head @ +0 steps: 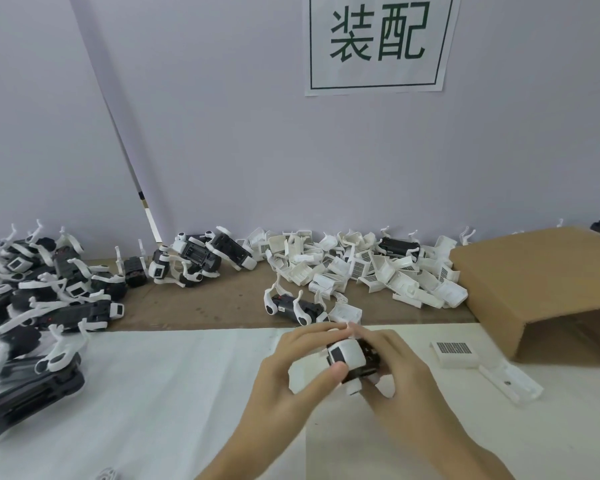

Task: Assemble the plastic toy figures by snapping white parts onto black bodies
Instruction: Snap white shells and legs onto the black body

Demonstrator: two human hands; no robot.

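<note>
head view: left hand [291,372] and right hand [399,372] grip toy figure [352,358].

We are at a factory assembly bench: a printed sign [378,43] in Chinese characters hangs on the partition wall, and the table [187,393] holds heaps of identical loose white shells [378,271], stacked finished figures [42,296] and an open cardboard carton [541,278].

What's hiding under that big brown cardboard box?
The brown cardboard box lies tipped with its open side facing the front. Only a dark shadowed floor shows inside. The pile of white plastic shell parts runs up to its left edge; anything deeper is covered.
</note>
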